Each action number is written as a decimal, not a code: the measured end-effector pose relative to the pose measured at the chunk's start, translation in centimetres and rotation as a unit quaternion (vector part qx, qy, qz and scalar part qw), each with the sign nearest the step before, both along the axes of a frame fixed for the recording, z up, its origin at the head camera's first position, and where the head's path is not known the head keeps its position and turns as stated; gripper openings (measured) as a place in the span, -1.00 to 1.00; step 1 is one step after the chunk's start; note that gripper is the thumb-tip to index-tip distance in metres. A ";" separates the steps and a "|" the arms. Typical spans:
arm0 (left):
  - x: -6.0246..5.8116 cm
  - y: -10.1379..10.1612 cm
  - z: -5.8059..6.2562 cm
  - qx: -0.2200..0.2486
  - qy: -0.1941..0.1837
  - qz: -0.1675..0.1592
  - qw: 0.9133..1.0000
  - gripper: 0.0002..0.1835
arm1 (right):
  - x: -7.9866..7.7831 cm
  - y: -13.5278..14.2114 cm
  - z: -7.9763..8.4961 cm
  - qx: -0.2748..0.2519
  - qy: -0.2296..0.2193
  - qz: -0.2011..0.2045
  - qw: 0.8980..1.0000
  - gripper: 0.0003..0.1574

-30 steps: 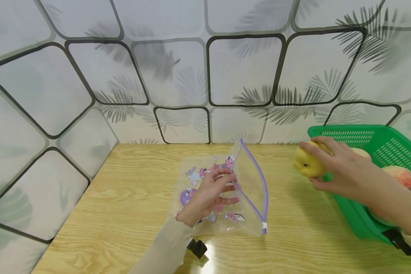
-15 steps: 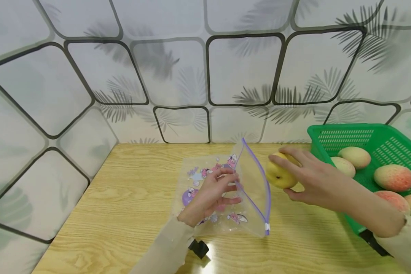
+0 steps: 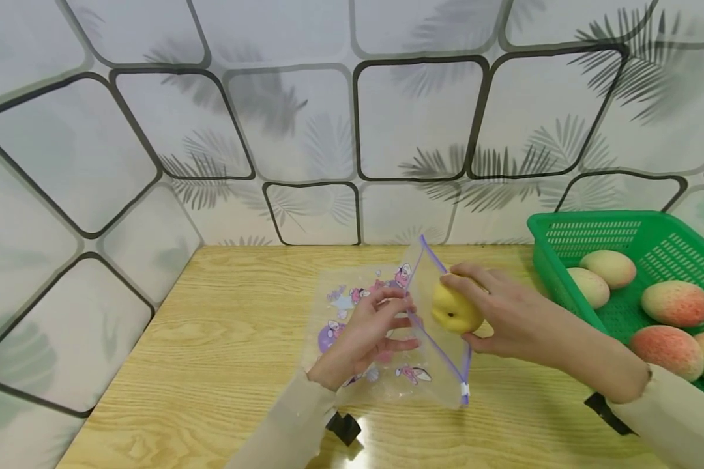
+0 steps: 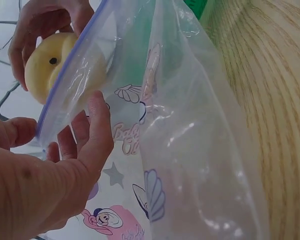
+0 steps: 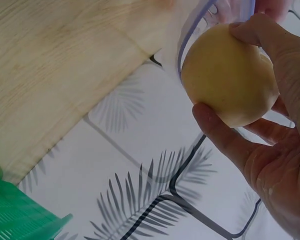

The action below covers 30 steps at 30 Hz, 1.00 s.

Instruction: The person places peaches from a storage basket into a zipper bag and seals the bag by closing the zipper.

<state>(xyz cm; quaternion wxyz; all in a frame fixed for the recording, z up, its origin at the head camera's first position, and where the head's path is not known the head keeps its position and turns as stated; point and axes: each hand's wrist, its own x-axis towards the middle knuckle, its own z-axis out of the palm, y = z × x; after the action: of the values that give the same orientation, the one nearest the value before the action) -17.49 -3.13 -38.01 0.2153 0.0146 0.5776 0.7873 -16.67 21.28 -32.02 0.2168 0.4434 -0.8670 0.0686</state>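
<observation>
A clear zip bag [image 3: 381, 384] with a purple zip edge and pink and purple cartoon prints lies on the table, its mouth parted toward the right. My left hand [image 3: 364, 335] holds the mouth edge, fingers spread; in the left wrist view the thumb [image 4: 20, 131] lies against the zip strip. In my right hand [image 3: 510, 316] is a round yellow apple [image 3: 453, 309] with a dark spot, gripped between thumb and fingers. The apple is at the bag's mouth, partly past the zip edge; the right wrist view shows the zip strip beside the apple [image 5: 225, 75].
A green plastic basket [image 3: 569, 277] stands at the right with several yellow-pink peach-like fruits [image 3: 676, 303] inside. Behind the wooden table [image 3: 211, 339] rises a patterned wall covering [image 3: 305, 130]. Black wrist straps show below both hands.
My right hand has carried the apple leftward from the basket's rim to the bag's mouth. My left hand and the bag have shifted slightly right.
</observation>
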 end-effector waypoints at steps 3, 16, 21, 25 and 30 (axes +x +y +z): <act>0.0 -0.1 0.0 0.011 0.009 0.001 1.000 -0.75 | 0.1 -0.3 -0.2 0.013 -0.015 -0.011 1.000 0.08; 0.2 -0.4 0.3 0.036 -0.002 0.018 0.999 -0.90 | -0.7 -0.5 -1.4 0.111 -0.147 -0.058 0.981 -0.09; 0.5 -0.7 0.1 0.056 -0.016 0.020 0.998 -0.90 | -1.2 -0.3 -2.1 0.124 -0.167 -0.075 0.975 -0.09; 0.6 -0.8 0.1 0.068 -0.021 0.024 0.997 -0.94 | -1.4 -0.4 -2.7 0.130 -0.124 -0.083 0.980 -0.05; 0.7 -1.0 0.2 0.076 -0.017 0.032 0.996 -0.93 | -1.7 -0.7 -2.6 0.142 -0.097 -0.094 0.981 0.07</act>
<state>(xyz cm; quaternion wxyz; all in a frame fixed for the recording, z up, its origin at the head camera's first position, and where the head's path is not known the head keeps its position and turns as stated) -16.83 -4.11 -37.80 0.1981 -0.0006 0.5129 0.8353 -18.35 20.58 -34.64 0.0723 0.3770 -0.9228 -0.0330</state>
